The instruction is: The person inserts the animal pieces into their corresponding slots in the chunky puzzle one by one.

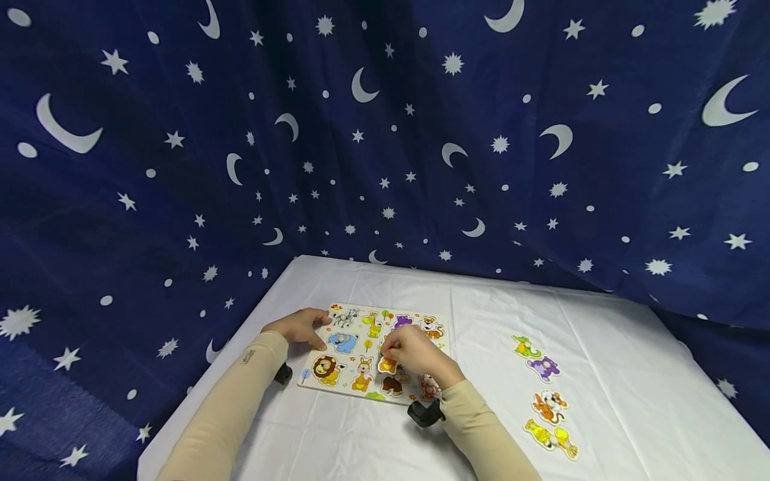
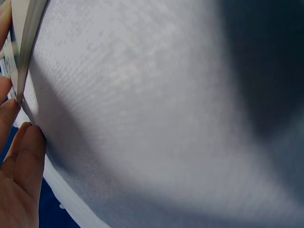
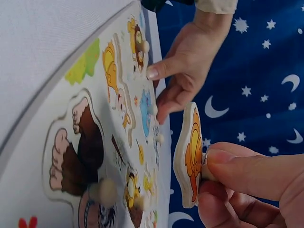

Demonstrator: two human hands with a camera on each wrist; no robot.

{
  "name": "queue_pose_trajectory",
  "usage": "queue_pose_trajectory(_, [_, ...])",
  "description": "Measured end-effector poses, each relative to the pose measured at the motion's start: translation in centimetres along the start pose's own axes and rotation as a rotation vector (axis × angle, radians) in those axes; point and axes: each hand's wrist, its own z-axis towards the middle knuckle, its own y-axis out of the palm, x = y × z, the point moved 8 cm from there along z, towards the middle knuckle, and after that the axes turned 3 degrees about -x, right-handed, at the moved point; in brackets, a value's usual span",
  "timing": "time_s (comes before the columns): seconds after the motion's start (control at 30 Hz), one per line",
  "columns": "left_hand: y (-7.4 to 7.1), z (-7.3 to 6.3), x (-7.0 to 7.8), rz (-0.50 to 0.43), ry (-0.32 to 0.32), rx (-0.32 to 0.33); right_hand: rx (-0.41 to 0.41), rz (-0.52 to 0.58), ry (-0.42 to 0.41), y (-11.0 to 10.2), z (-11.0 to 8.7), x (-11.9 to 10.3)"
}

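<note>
My right hand (image 1: pixel 415 349) pinches an orange animal puzzle piece (image 3: pixel 190 156) by its small wooden knob, between thumb and fingers. The piece has a yellow belly and is held tilted, just over the puzzle board (image 1: pixel 345 395). My left hand (image 1: pixel 303 327) rests at the board's left edge, with thumb and fingers spread along it. On the board sit a knobbed lion piece (image 1: pixel 327 369) and a blue elephant piece (image 1: pixel 343 343). A kangaroo-shaped recess (image 3: pixel 110 71) lies near the lion. Close under the right hand is a knobbed brown gorilla piece (image 3: pixel 90 142).
Right of the board, on the white cloth-covered table (image 1: pixel 481 374), lie a green crocodile piece (image 1: pixel 525 347), a purple hippo piece (image 1: pixel 544 368), a tiger piece (image 1: pixel 549 407) and a yellow giraffe piece (image 1: pixel 550 437). A dark blue curtain (image 1: pixel 421 133) with moons and stars hangs behind.
</note>
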Motion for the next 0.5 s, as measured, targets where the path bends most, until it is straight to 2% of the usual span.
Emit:
queue_pose_trajectory(0.27, [-0.1,0.1,0.2,-0.009,-0.006,-0.011,-0.039,0.021,-0.007,1.1,1.0,-0.8])
queue_pose_trajectory(0.5, [-0.1,-0.1,0.2,-0.013,-0.014,-0.01,-0.072,0.046,0.002,2.6,1.6,-0.7])
